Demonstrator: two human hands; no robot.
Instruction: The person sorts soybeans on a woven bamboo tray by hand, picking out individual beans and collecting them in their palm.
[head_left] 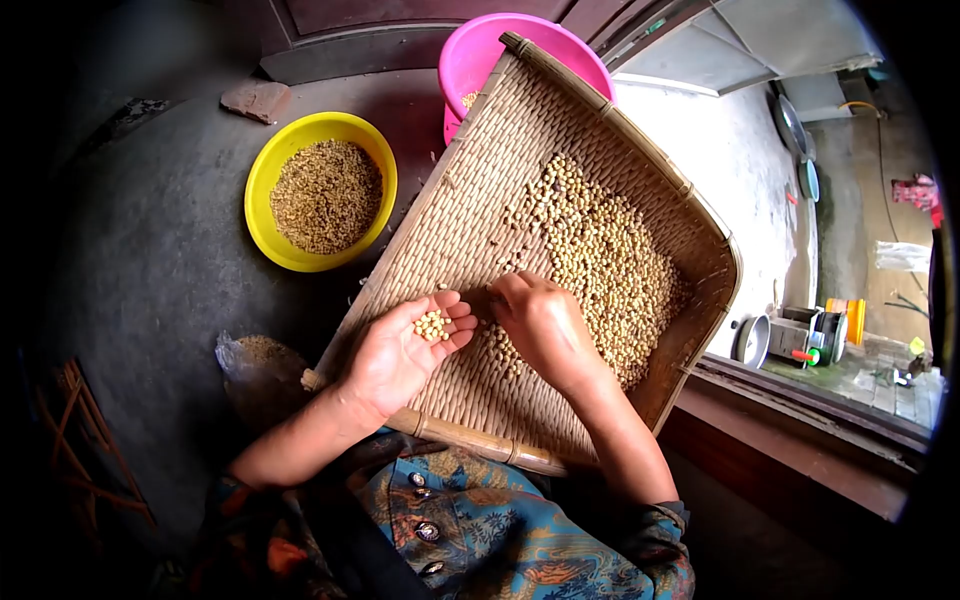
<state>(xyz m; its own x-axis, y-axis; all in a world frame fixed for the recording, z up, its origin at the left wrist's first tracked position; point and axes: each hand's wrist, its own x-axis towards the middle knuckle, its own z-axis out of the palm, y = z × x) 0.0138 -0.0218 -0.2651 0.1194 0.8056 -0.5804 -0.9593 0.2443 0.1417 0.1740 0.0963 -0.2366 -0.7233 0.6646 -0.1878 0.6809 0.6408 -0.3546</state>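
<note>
**Pale beans (pixel 615 275) spread across a woven tray (pixel 465 205)**

We look down at our two bare hands over the tray. Our left hand (pixel 388 368) is palm up, open and loosely cupped, with a small heap of beans resting on it. Our right hand (pixel 545 325) is palm down beside it, fingers bent low over the weave; we cannot tell how far its fingertips are parted or whether they pinch anything. Most of the beans lie right of centre, reaching the tray's raised side.

We would do well to keep the left palm level and hollow, since round beans could roll off, and to pick lightly with the right fingertips. The raised side stands close to our right forearm and may limit sideways reach.

Beyond the tray's left edge sits a yellow bowl (pixel 258 215) of brownish grains (pixel 325 195). A pink basin (pixel 470 50) is partly hidden by the far corner. A plastic bag (pixel 228 352) lies near our left forearm.
</note>
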